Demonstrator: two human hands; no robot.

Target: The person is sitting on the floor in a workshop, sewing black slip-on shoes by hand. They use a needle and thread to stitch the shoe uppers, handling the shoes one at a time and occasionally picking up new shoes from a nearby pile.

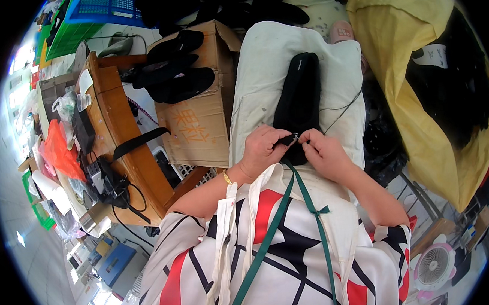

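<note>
A black slip-on cloth shoe (298, 90) lies lengthwise on a white cloth-covered pad (255, 75) in front of me, its toe pointing away. My left hand (263, 151) pinches the rim of the shoe's heel between thumb and fingers. Close against it, my right hand (325, 153) is closed in a pinch at the same heel edge. A tiny pale glint shows between the fingertips, too small to name. From the shoe's right side a thin dark cord (342, 109) runs over the pad. Green ribbon (297, 180) hangs down my front, just below the hands.
Left of the pad stands a cardboard box (194, 122) with several black shoes (181, 84) on top. Beyond it is a wooden table (117, 120) with a black strap (140, 143) over its edge. A yellow sack (390, 53) holding black items stands right; a pink fan (435, 265) sits lower right.
</note>
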